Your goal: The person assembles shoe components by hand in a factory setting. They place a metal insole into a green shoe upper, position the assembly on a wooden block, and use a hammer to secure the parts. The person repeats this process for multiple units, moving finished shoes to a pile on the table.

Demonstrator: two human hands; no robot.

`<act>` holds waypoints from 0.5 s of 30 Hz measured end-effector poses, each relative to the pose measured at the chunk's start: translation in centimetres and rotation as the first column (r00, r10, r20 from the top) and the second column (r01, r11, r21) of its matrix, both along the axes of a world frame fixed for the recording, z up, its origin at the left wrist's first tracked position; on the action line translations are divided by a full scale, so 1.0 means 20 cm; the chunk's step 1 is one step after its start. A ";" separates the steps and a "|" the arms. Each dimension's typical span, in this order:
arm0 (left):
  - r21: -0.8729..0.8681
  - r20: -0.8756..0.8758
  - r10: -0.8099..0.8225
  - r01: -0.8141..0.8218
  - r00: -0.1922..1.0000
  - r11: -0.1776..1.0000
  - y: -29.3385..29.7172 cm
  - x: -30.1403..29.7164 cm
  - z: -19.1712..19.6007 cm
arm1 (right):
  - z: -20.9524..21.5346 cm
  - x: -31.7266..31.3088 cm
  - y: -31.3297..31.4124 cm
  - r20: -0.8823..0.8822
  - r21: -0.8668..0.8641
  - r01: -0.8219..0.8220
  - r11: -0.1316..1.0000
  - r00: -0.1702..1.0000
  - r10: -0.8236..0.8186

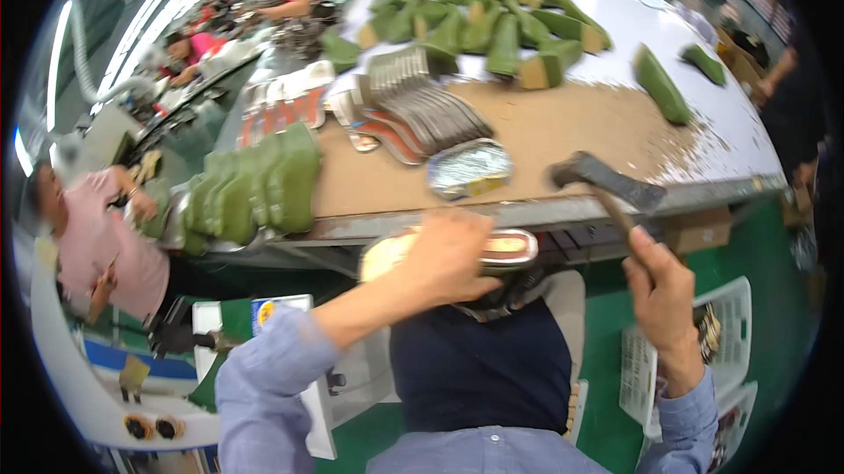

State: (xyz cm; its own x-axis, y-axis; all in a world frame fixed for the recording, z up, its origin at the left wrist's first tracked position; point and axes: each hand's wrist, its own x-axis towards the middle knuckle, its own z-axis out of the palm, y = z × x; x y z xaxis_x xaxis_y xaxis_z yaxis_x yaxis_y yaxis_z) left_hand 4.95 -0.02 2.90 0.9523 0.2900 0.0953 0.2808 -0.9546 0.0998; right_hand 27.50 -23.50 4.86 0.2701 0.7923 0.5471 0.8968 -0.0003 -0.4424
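My left hand (448,254) presses down on a shoe last with a metallic-edged insole (510,247), held bottom-up on my lap just below the bench edge. Only the last's pale heel end and shiny toe end show past my fingers. My right hand (661,285) grips the wooden handle of a hammer (607,179), whose dark head is raised above the bench edge to the right of the last. A loose silvery insole (469,168) lies on the bench just beyond my left hand.
A brown-topped workbench (563,127) carries a fanned stack of metallic insoles (422,109), a row of green lasts (255,184) at left and several more green lasts (492,17) at the back. Other people work at left and back left. White crates (721,333) sit on the green floor.
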 end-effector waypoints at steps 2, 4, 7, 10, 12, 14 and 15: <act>-0.056 -0.119 -0.070 0.063 0.990 0.996 -0.03 0.11 0.02 | -0.10 0.14 0.08 0.150 -0.072 0.184 0.980 0.974 -0.171; -0.179 -0.086 0.024 -0.039 0.996 0.983 0.01 0.09 0.25 | -0.30 0.38 0.11 0.300 -0.155 0.371 0.916 0.901 -0.314; -0.430 0.239 0.448 -0.320 0.861 0.844 0.14 -0.17 0.57 | -0.50 0.54 0.13 0.344 -0.258 0.496 0.829 0.849 -0.401; -0.735 0.620 0.654 0.029 0.433 0.678 0.35 -0.52 0.52 | -0.45 0.51 0.15 0.399 -0.189 0.508 0.841 0.822 -0.407; -0.661 0.688 0.677 -0.159 0.263 0.733 0.46 -0.71 0.27 | -0.40 0.44 0.24 0.335 -0.041 0.425 0.904 0.858 -0.388; -0.612 0.674 0.701 -0.355 0.235 0.707 0.53 -0.81 -0.06 | -0.34 0.35 0.39 0.001 -0.045 0.251 0.967 0.968 -0.251; -0.527 0.612 0.750 -0.579 0.249 0.622 0.53 -0.84 -0.20 | -0.31 0.31 0.49 -0.111 -0.066 0.168 0.984 0.978 -0.175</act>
